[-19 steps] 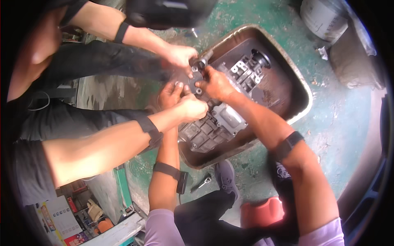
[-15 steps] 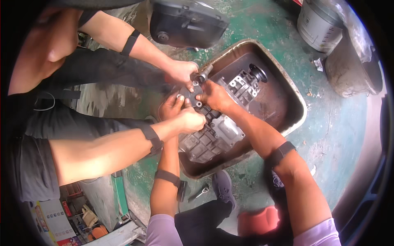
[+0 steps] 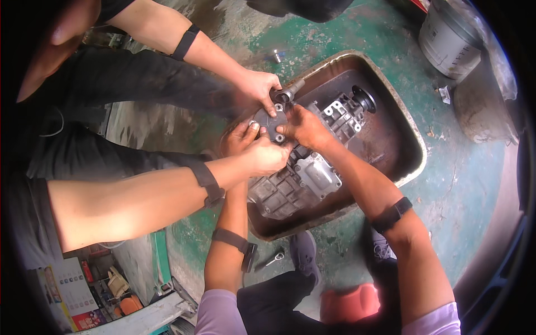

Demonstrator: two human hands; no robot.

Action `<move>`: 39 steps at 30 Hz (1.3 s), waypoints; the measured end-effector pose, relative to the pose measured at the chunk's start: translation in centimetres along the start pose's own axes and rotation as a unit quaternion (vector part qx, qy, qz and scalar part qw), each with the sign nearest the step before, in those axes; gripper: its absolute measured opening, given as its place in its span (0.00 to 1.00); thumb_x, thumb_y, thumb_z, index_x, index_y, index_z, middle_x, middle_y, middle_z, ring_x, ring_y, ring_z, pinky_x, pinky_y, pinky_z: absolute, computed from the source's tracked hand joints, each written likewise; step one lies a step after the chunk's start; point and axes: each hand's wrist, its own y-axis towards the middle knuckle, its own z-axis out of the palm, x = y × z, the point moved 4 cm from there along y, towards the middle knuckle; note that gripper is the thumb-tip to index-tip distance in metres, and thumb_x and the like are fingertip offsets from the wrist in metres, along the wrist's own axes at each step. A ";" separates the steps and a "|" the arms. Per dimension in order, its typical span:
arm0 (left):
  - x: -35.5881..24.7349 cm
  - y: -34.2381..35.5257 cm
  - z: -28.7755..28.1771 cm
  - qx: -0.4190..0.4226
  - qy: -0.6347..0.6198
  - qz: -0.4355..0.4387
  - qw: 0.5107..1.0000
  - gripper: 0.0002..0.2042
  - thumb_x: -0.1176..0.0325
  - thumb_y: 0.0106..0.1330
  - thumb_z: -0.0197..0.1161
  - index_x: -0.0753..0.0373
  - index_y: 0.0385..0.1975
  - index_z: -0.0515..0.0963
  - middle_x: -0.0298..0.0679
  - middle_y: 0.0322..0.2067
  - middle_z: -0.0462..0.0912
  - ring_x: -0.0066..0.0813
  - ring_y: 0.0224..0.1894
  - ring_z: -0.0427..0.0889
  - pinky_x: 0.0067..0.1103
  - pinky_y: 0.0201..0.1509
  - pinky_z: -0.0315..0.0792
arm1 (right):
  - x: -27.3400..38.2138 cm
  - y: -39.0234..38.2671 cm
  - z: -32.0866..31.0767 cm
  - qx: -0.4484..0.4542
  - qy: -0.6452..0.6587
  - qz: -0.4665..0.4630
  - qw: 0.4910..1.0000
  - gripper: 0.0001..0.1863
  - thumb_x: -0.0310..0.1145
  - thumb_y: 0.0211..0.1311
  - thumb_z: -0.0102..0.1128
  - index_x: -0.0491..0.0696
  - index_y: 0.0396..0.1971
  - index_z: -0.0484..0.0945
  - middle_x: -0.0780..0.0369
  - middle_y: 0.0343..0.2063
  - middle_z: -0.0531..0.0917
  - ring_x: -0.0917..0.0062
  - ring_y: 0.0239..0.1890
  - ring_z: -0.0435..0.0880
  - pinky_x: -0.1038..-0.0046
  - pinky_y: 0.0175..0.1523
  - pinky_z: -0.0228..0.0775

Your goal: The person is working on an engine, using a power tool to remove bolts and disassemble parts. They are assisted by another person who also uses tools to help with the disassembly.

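A dark grey metal cover with bolt holes at its edge lies at the end of a gearbox. My left hand grips its near left side, partly hidden behind a co-worker's hand. My right hand pinches its right side, thumb on the face. The co-worker's hands press the same cover from the left, one at the far side and one at the near side. Beside the far one, a metal pipe-like fitting sticks out. What lies under the cover is hidden.
The gearbox rests in a worn metal tray on the green floor. Buckets stand at far right. A ratchet wrench lies near my shoe, a small metal socket beyond the tray. Near me is a red stool.
The view has shifted slightly. A large black object at the top has moved away, mostly out of the picture, uncovering the socket. All hands keep their hold on the cover.
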 end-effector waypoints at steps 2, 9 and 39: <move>0.0 -0.3 0.0 0.014 -0.031 -0.041 0.999 0.08 0.74 0.68 0.57 0.66 0.43 0.79 0.32 0.31 0.80 0.16 0.30 0.76 0.16 0.33 0.72 | -0.4 0.3 -0.1 -0.004 -0.001 0.019 1.000 0.34 0.35 0.47 0.75 0.38 0.52 0.69 0.56 0.43 0.80 0.71 0.44 0.79 0.69 0.53 0.72; 0.1 -0.6 0.3 0.049 -0.154 -0.090 0.983 0.09 0.75 0.69 0.56 0.68 0.46 0.76 0.35 0.31 0.79 0.20 0.32 0.78 0.17 0.34 0.75 | -2.0 1.3 0.2 -0.013 -0.032 0.034 0.999 0.30 0.42 0.44 0.74 0.41 0.46 0.74 0.50 0.42 0.81 0.60 0.47 0.81 0.64 0.52 0.71; -3.5 -2.3 2.3 0.088 -0.113 -0.064 0.988 0.09 0.71 0.70 0.54 0.66 0.43 0.79 0.32 0.35 0.83 0.17 0.33 0.78 0.18 0.39 0.74 | -1.2 1.2 0.2 0.003 -0.040 0.049 0.998 0.24 0.34 0.49 0.74 0.40 0.41 0.72 0.58 0.32 0.79 0.74 0.33 0.78 0.72 0.37 0.72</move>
